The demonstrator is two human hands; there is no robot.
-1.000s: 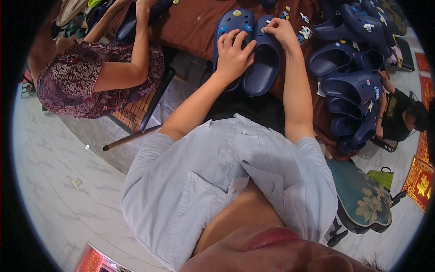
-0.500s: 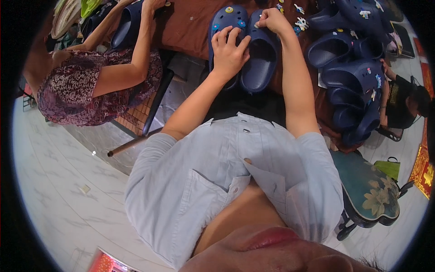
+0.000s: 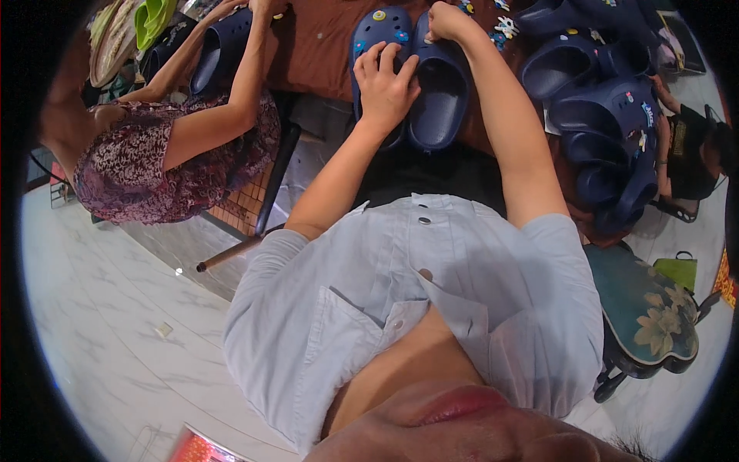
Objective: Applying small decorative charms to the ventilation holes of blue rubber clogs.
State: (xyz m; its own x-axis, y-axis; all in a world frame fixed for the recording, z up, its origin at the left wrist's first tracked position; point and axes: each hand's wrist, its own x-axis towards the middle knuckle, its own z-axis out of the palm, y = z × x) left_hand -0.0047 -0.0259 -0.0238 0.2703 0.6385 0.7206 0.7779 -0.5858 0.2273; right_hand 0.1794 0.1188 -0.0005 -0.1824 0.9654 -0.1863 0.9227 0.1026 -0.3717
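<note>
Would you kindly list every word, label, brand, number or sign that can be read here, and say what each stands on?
None can be read clearly enough to quote.
White-and-blue charm on a dark-blue perforated clog, right: possible lettering, too small.
Black cloth shirt, far right: faint print, too blurred.
Red-and-gold panel, right edge: cut off, unreadable.
Dark-blue perforated clogs, centre: no lettering visible.

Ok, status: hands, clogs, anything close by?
Left hand spread over left clog. Right hand at right clog's toe, grip unclear. Loose charms right of both clogs.
</note>
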